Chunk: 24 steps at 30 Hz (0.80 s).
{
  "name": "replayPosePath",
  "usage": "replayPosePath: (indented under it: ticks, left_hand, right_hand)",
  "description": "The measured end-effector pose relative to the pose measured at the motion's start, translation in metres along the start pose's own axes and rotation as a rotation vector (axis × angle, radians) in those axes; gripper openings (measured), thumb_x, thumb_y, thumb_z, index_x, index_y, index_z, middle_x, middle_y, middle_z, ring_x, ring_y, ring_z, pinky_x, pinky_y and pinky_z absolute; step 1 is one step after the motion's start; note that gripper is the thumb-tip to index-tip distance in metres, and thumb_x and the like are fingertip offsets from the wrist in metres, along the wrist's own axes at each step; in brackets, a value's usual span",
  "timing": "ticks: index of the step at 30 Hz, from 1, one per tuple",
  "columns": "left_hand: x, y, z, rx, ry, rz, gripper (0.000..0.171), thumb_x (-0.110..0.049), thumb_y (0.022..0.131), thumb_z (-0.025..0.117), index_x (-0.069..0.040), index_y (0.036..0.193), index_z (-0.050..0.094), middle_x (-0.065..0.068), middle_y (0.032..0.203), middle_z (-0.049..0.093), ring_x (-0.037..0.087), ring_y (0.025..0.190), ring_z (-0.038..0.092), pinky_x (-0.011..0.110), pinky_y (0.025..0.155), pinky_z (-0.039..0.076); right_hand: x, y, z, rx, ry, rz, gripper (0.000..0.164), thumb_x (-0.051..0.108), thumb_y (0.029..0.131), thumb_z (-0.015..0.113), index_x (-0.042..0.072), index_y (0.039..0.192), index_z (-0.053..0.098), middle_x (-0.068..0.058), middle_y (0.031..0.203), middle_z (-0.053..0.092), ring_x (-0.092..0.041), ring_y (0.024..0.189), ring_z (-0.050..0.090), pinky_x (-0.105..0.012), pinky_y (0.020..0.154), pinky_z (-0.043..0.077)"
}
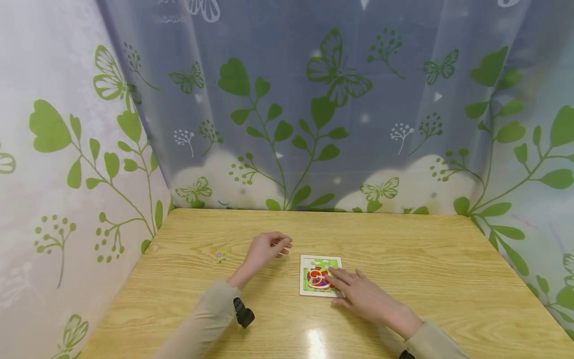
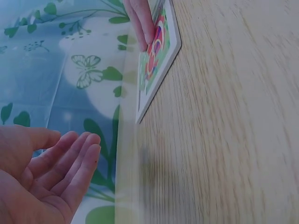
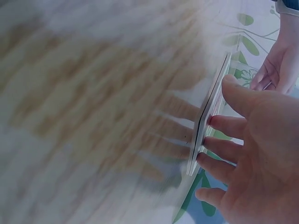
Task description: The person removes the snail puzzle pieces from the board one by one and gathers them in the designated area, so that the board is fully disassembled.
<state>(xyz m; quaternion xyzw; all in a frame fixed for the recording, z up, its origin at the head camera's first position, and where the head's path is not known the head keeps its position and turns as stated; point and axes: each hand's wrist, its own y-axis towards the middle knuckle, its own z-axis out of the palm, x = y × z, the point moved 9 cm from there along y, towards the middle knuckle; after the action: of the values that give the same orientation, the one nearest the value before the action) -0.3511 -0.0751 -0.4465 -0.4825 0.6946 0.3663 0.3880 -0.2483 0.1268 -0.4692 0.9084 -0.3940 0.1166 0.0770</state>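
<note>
A small square jigsaw puzzle point(image 1: 321, 288) in a pale frame lies on the table, with a red, blue and green picture. Its upper left corner shows bare pale board. My right hand point(image 1: 365, 295) rests its extended fingers on the puzzle's right side, covering part of it; in the right wrist view those fingers point(image 3: 223, 148) touch the board's edge. To the left of the puzzle my left hand point(image 1: 266, 252) hovers over the table, fingers slightly bent, and the left wrist view shows its palm point(image 2: 51, 198) holding nothing. Farther left lies a loose green puzzle piece point(image 1: 220, 256) with a pink spot.
The wood-grained table point(image 1: 403, 244) stretches out on both sides of the puzzle. A leaf-and-butterfly curtain point(image 1: 287, 149) hangs along its back edge, and similar cloth point(image 1: 76, 164) hangs at the sides. A black strap device point(image 1: 243, 313) sits on the left wrist.
</note>
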Motion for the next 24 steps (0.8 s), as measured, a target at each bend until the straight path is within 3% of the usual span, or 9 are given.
replayPosePath:
  ticks: [14,19,24]
  left_hand:
    - [-0.009,0.011,0.041,0.104,0.015,0.001,0.025,-0.014,0.104,0.059,0.005,0.113,0.072,0.020,0.102,0.074,0.035,0.090,0.073,0.039,0.076,0.062]
    - [-0.013,0.013,0.053,0.128,0.049,0.032,0.026,-0.014,0.104,0.058,0.007,0.110,0.072,0.016,0.096,0.075,0.024,0.082,0.074,0.029,0.069,0.061]
    - [-0.011,0.012,0.062,0.140,0.115,-0.007,0.026,-0.016,0.104,0.059,0.005,0.106,0.074,0.012,0.092,0.076,0.018,0.080,0.073,0.024,0.065,0.058]
  right_hand:
    - [0.000,0.001,0.000,0.019,-0.024,0.014,0.060,0.036,0.103,0.058,-0.001,0.148,0.048,-0.023,0.157,0.039,-0.046,0.139,0.042,-0.067,0.112,0.030]
    - [-0.001,0.000,0.001,0.026,-0.023,0.017,0.061,0.037,0.103,0.058,-0.001,0.149,0.047,-0.023,0.157,0.039,-0.045,0.140,0.042,-0.067,0.113,0.030]
    - [-0.001,0.001,0.002,0.027,-0.026,0.016,0.062,0.039,0.103,0.056,-0.002,0.149,0.047,-0.023,0.157,0.039,-0.045,0.140,0.042,-0.066,0.112,0.031]
